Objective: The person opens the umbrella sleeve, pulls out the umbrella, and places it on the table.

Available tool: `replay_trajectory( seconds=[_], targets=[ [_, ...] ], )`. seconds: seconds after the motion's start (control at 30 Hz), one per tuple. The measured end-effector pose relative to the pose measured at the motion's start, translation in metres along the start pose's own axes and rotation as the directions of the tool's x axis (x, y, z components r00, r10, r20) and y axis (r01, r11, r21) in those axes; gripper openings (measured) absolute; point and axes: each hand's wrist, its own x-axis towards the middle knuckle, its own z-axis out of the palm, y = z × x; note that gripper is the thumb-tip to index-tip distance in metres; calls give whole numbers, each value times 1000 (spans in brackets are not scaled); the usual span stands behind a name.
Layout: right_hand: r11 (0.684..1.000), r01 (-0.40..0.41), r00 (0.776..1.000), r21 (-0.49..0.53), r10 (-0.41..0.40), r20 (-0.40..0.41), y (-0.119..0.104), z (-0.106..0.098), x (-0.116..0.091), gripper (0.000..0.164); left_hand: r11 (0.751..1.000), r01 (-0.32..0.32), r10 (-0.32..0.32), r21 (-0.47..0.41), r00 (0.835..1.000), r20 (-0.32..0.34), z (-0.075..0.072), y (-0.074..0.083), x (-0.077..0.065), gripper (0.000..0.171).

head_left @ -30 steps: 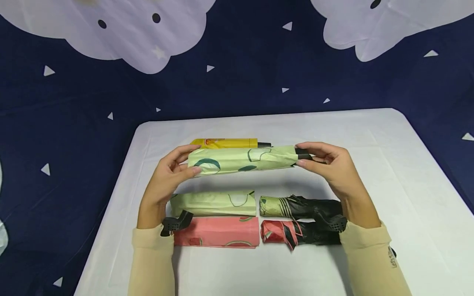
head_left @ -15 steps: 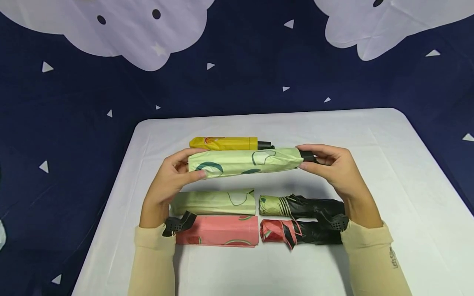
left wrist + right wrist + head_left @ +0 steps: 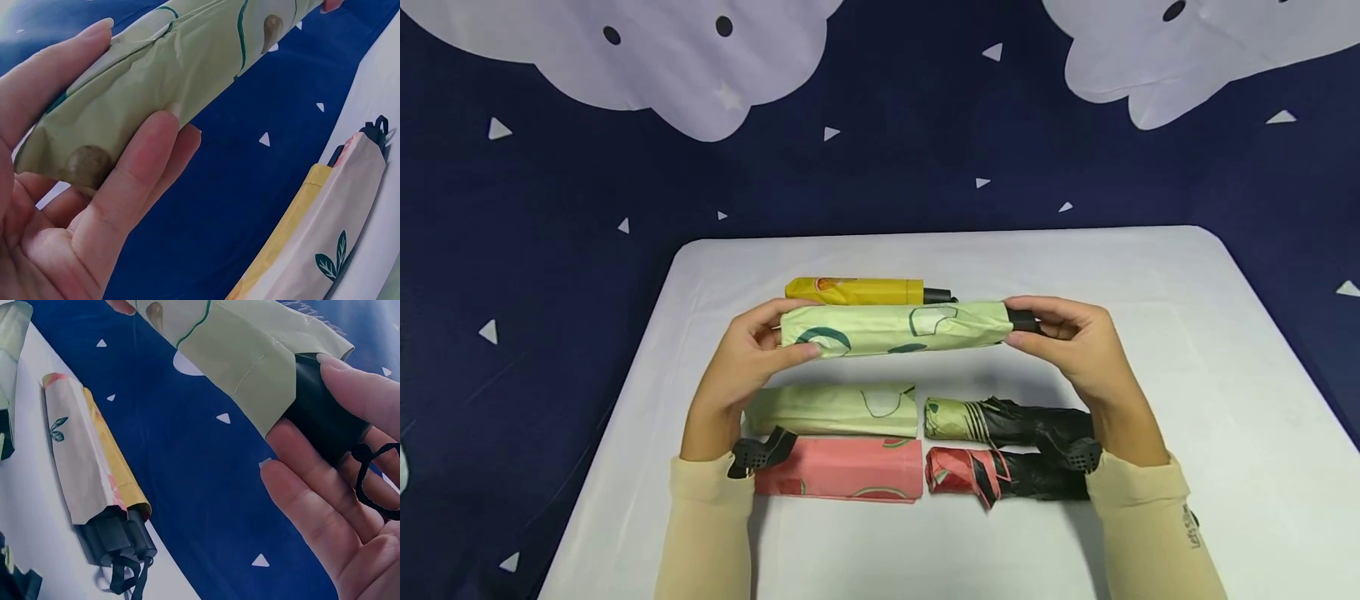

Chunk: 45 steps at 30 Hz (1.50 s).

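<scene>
A folded umbrella in a pale green avocado-print sleeve is held level above the white table in the head view. My left hand grips its left end, thumb in front. At the other end, my right hand holds the black handle, fingers curled under it in the right wrist view. A thin black wrist strap hangs from that handle. The left wrist view shows the fingers of my left hand beneath the closed end of the sleeve.
Behind lies a yellow-sleeved umbrella, beside a whitish leaf-print one. Nearer are a flat green sleeve and a pink watermelon sleeve. To their right lie folded umbrellas, one green and black, one red and black.
The held umbrella and both hands have shifted slightly right and toward the person over the second. In the last half second they stay almost still. The things on the table have not moved.
</scene>
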Motion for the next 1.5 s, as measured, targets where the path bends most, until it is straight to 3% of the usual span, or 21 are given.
replay_trajectory(
  seconds=[0.4, 0.73, 1.0, 1.5],
  targets=[
    [997, -54, 996, -54, 58, 71, 5, -3, -2, 43, 1000, 8, -8, 14, 1000, 8, -2, -4, 0, 49],
    [995, -62, 997, -72, 65, 35, 3, -4, -2, 40, 1000, -16, 17, -5, 999, 32, 0, -6, 2, 50],
    [997, -40, 999, -65, 42, 15, -1, -6, -1, 40, 1000, 7, -7, -4, 1000, 30, 0, -5, 1, 51],
    [999, -34, 997, -7, 34, -76, -12, -29, -8, 37, 998, -69, 69, 2, 997, 26, -9, -8, -1, 51]
  ],
)
